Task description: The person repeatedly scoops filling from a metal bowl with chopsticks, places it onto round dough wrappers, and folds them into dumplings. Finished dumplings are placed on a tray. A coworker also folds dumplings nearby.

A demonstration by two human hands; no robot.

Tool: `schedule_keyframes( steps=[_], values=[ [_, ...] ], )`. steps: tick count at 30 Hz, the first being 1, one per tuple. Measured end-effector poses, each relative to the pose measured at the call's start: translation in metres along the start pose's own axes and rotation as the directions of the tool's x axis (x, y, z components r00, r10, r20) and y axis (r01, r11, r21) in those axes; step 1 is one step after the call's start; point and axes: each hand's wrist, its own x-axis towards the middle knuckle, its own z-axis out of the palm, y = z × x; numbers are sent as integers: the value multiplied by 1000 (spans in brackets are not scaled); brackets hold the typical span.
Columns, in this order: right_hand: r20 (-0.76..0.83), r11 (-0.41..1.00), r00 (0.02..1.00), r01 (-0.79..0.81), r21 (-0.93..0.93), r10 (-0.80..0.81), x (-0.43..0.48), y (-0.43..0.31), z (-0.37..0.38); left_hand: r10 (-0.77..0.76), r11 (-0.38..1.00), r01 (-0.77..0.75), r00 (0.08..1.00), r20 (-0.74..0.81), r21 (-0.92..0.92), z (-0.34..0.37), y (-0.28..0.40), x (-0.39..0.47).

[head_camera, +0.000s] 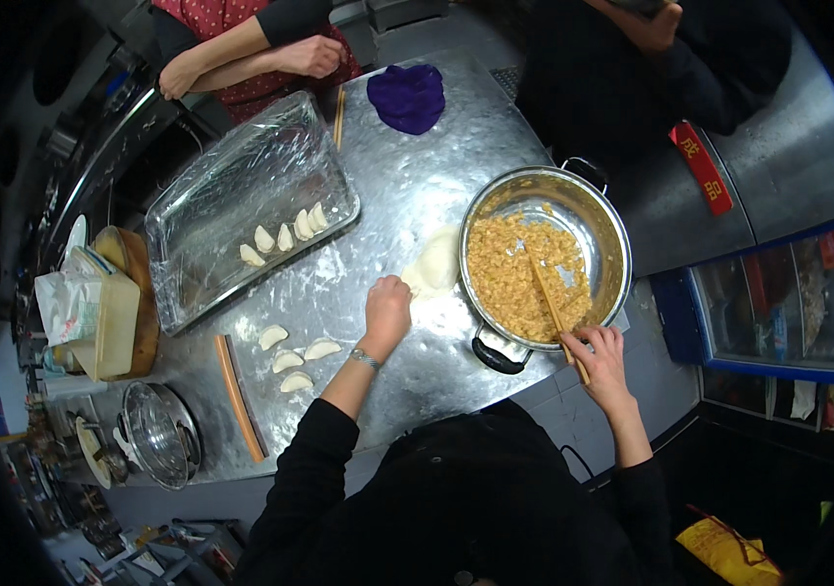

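My right hand (598, 359) holds a pair of wooden chopsticks (545, 293) over the near rim of a large steel pot (618, 242). Their far ends dip into a crumbly, yellow-brown filling (516, 275) in the pot. Left of the pot, pale dough wrappers (437, 260) lie in an overlapping pile on the steel table (417, 366). The curled fingers of my left hand (387, 311) are at the pile's left edge; whether they pinch a wrapper is hidden. Several folded dumplings (298, 359) rest on the table farther left.
A film-wrapped tray (204, 253) holds several dumplings along one side. Nearby are a rolling pin (239, 399), steel bowls (160, 436), a plastic container (116, 315) and a purple cloth-like item (407, 99). Across the table stand a person with crossed arms (241, 62) and another in dark clothing (607, 88).
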Motion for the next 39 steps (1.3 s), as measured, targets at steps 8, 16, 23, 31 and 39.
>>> schedule_keyframes(
  steps=[8, 16, 23, 31, 39],
  values=[
    [-320, 974, 947, 110, 197, -43, 10, -6, -4, -537, 93, 550, 730, 423, -830, -38, -16, 19],
    [-421, 841, 846, -58, 538, 328, 46, -15, -20, -288, -695, 206, 799, 528, -689, -85, 14, 49],
    [-246, 809, 901, -167, 563, 358, 74, -13, -11, -184, -428, -118, 982, -41, -896, -124, 32, 57],
    [-43, 607, 859, -324, 726, 510, 49, 4, -20, -355, -733, 134, 761, 543, -667, -74, 38, 52],
    [25, 437, 765, -394, 808, 644, 36, 32, -23, -445, -403, 473, 647, 619, -783, -73, 27, 29]
  ],
)
